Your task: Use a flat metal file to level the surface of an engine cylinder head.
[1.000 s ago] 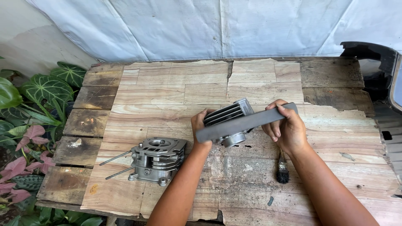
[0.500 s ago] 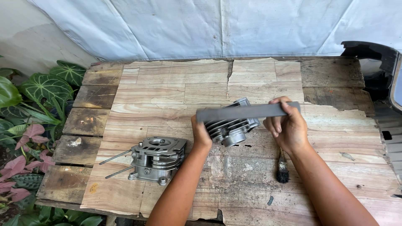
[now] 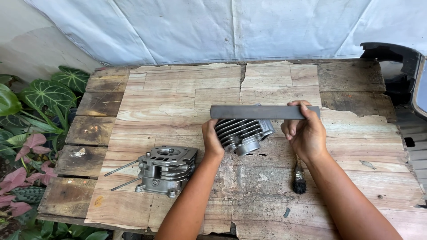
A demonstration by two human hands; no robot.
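Nearest the viewer, a grey cast-metal cylinder head with two protruding studs (image 3: 165, 170) stands on the worn plank tabletop (image 3: 178, 98), and a small dark-bristled brush (image 3: 299, 181) lies just beside the right forearm. Further in, the left hand (image 3: 211, 141) is closed against the side of a finned grey metal engine cylinder (image 3: 242, 134), steadying it on the tabletop. The right hand (image 3: 304, 131) pinches one end of a long flat grey metal bar (image 3: 262, 111) laid level across the cylinder's top. The cylinder is probably heavy, rigid and sharp-finned, best held by its flanks. Beyond, a pale tarpaulin (image 3: 222, 26) hangs.
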